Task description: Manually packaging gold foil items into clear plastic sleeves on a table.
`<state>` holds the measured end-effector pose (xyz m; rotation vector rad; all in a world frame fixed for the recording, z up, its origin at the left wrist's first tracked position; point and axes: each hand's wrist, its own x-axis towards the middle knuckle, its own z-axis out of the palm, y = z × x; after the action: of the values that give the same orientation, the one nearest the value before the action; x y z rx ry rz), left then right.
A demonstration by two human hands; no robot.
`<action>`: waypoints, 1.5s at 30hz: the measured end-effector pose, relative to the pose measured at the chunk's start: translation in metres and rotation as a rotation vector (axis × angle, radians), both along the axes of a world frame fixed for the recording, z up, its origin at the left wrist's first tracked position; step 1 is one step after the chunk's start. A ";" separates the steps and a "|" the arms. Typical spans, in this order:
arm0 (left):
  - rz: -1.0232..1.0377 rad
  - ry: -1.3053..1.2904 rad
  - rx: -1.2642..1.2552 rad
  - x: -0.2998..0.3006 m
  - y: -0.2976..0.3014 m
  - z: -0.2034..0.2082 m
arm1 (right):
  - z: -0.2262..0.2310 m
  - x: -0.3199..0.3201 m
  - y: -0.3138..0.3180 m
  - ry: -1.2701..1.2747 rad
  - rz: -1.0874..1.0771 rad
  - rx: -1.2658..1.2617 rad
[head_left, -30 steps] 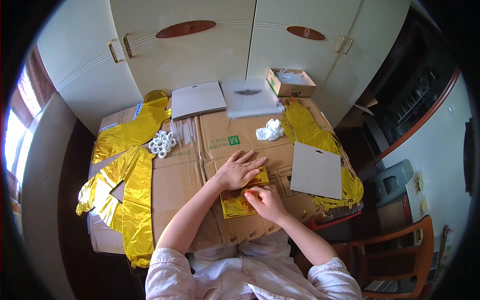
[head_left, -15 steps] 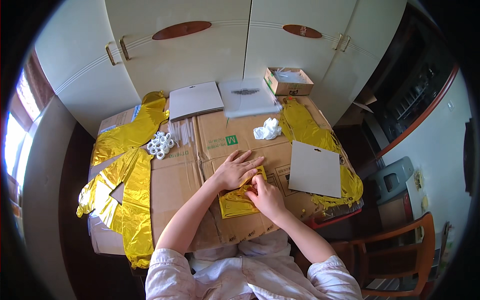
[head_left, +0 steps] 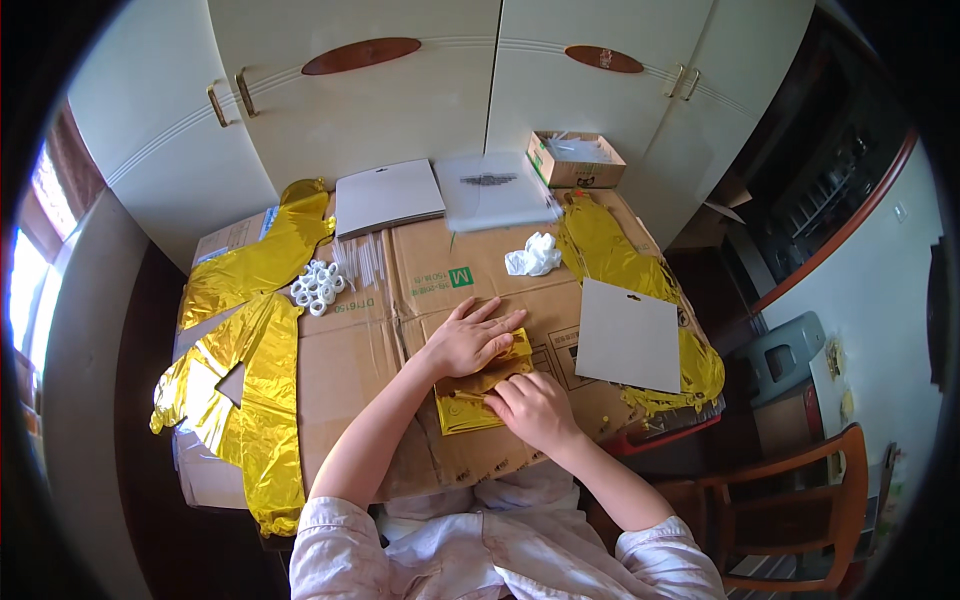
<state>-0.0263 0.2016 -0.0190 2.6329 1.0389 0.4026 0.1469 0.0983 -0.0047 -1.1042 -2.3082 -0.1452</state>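
A folded gold foil balloon (head_left: pixel 465 414) lies on cardboard in front of me, near the table's front edge. Across its upper left part my left hand (head_left: pixel 468 340) rests flat, fingers stretched out toward the upper right. The fingers of my right hand (head_left: pixel 537 408) are curled down on the foil's right side and pinch its edge; the fingertips are partly hidden. Between the two hands the foil is creased and darker. Just right of them lies a pale grey card (head_left: pixel 628 335) with a hanging slot, resting partly on more gold foil (head_left: pixel 620 245).
More gold foil balloons (head_left: pixel 272 400) spread over the left side. White rings (head_left: pixel 318 288), clear straws (head_left: pixel 366 262), a card stack (head_left: pixel 390 202), clear plastic bags (head_left: pixel 497 195), a small carton (head_left: pixel 580 165) and crumpled white plastic (head_left: pixel 535 256) sit farther back. A wooden chair (head_left: pixel 852 500) stands at the right.
My right hand has moved slightly toward me, drawing the foil edge down, so the creased foil between the hands looks more spread. My left hand stays nearly in place.
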 end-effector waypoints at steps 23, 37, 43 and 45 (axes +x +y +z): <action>-0.007 0.118 0.110 0.004 -0.003 0.001 | -0.002 0.001 -0.001 -0.124 0.057 0.027; 0.011 0.154 0.227 0.007 -0.013 0.006 | 0.009 0.007 -0.030 -0.107 0.068 -0.038; 0.016 0.177 0.243 0.008 -0.012 0.002 | 0.000 -0.005 -0.023 -0.072 0.150 -0.133; 0.022 0.168 0.231 0.008 -0.011 0.001 | -0.005 -0.005 -0.025 -0.074 0.156 -0.171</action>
<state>-0.0179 0.1906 -0.0176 2.9053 1.1338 0.3288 0.1423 0.0731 -0.0092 -1.0094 -2.5001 0.0737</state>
